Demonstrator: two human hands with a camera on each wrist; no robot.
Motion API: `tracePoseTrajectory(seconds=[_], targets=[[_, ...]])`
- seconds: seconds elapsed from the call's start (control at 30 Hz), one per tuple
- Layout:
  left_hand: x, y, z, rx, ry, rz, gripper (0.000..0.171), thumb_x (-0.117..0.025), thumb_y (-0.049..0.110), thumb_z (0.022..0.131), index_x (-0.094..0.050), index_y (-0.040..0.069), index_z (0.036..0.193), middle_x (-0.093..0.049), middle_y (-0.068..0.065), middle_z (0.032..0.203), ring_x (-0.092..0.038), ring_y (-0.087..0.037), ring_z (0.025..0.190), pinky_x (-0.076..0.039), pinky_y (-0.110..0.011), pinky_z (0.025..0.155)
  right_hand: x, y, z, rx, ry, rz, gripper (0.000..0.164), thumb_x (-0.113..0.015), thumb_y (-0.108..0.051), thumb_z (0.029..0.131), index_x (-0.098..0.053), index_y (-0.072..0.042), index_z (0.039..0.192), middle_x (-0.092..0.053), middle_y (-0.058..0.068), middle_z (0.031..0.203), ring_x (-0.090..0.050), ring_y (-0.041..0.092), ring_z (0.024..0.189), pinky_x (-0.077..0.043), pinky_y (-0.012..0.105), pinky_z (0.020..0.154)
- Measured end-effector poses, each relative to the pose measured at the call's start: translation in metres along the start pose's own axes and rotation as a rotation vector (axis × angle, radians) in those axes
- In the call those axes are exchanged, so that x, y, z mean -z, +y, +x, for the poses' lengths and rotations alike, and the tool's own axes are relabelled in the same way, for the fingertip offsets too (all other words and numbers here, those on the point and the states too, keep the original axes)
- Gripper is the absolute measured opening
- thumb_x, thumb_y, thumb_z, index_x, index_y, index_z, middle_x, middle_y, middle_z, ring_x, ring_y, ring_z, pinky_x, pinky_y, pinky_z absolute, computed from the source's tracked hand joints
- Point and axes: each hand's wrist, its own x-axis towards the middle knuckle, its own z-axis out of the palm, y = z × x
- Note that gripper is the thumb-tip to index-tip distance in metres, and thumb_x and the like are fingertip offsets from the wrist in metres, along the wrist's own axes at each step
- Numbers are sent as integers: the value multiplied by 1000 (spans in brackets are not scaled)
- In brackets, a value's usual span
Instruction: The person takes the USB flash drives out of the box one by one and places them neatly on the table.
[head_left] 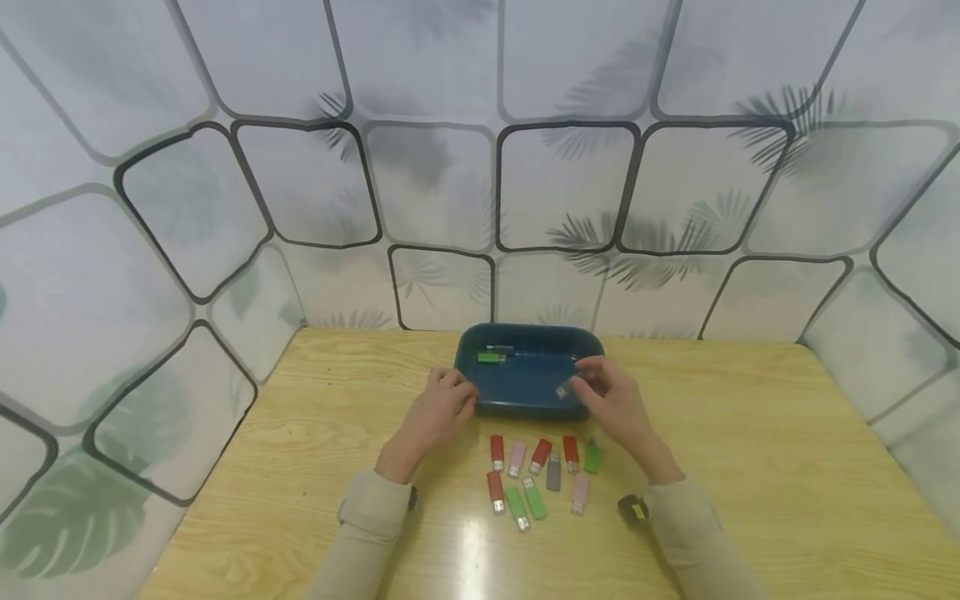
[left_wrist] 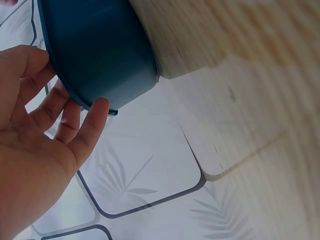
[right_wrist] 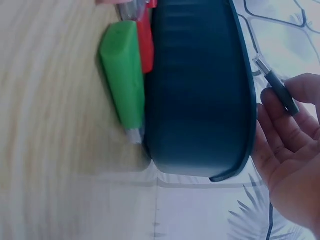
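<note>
My right hand (head_left: 618, 408) pinches a dark grey USB stick (right_wrist: 283, 93) between thumb and finger, its metal plug pointing away from the fingertips. The hand is over the right end of a dark blue tray (head_left: 536, 410). At the tray's left end my left hand (head_left: 442, 404) holds the rim, fingers bent over it. Inside the tray, toward the back left, lie a green USB stick (head_left: 491, 358) and a grey USB stick (head_left: 499, 350) side by side.
In front of the tray several USB sticks lie on the wooden table (head_left: 315, 467): red (head_left: 571, 452), pink (head_left: 581, 490), green (head_left: 517, 505) and a grey one (head_left: 553, 473). A patterned curtain (head_left: 442, 192) hangs behind the table and along both sides.
</note>
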Motion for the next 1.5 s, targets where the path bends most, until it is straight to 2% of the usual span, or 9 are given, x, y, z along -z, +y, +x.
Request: tracePoseTrajectory(seconds=[0.07,0.3,0.6,0.77,1.27,1.5], targets=[[0,0,0,-3,-2,3,11,-61,10,97,-72,9,97,-60,-6,100,-47,-28,110,-56,-40,75,1,12,0,-5,14,-9,23,-71,3,88,-63,5,108,-69,12,85,-61,4,72,-49,15,61],[1,0,1,5,-13,5,12,-61,10,97,-72,8,98,-60,-6,101,-47,-28,110,-56,-41,77,10,4,0,33,-11,-74,21,-72,1,86,-64,1,106,-68,8,82,-57,2,68,-48,18,58],[-3,-2,1,14,-16,0,12,-60,10,97,-72,8,97,-60,-5,100,-47,-27,110,-55,-41,80,14,4,-2,-5,-203,-117,19,-71,-3,89,-65,-1,107,-67,2,80,-58,6,65,-50,25,58],[-2,-2,1,7,-15,-11,14,-59,10,97,-73,7,98,-61,-6,100,-47,-28,110,-55,-41,79,16,9,-3,-28,-257,-130,20,-71,-4,90,-64,1,108,-69,1,82,-60,6,67,-50,24,59],[-3,-1,1,6,-19,-9,14,-59,11,98,-73,8,98,-61,-6,100,-47,-28,110,-55,-41,79,32,2,-6,-30,-306,-205,19,-71,-5,90,-67,2,107,-69,1,82,-57,6,66,-48,24,59],[-2,-1,2,32,-37,-5,14,-60,12,98,-73,9,100,-61,-5,102,-46,-27,112,-55,-41,80,37,9,-17,-79,-358,-230,17,-70,-5,89,-67,1,105,-69,-1,81,-53,4,64,-45,24,56]])
